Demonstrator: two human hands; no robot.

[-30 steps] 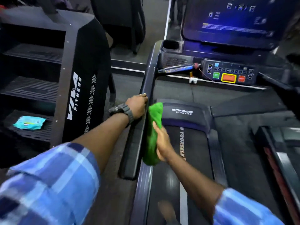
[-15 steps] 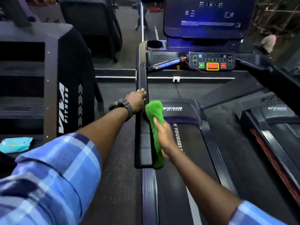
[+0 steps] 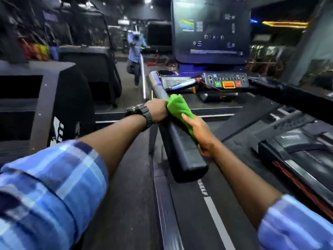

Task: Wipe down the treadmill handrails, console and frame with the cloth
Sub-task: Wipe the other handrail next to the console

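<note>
Handrail (image 3: 182, 150) bare toward its near end — ahead, the left hand (image 3: 157, 110) blocks it.

I count two hands: left hand (image 3: 157, 111), right hand (image 3: 201, 136). One green cloth (image 3: 177, 107) on one handrail (image 3: 182, 150). One screen (image 3: 210, 31) above one button panel (image 3: 226, 81). One wristwatch (image 3: 139, 112). One person (image 3: 135, 51) beyond the handrail.

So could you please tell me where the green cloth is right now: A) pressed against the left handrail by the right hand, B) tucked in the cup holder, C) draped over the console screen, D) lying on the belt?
A: the right hand holds the green cloth against the left handrail.
</note>
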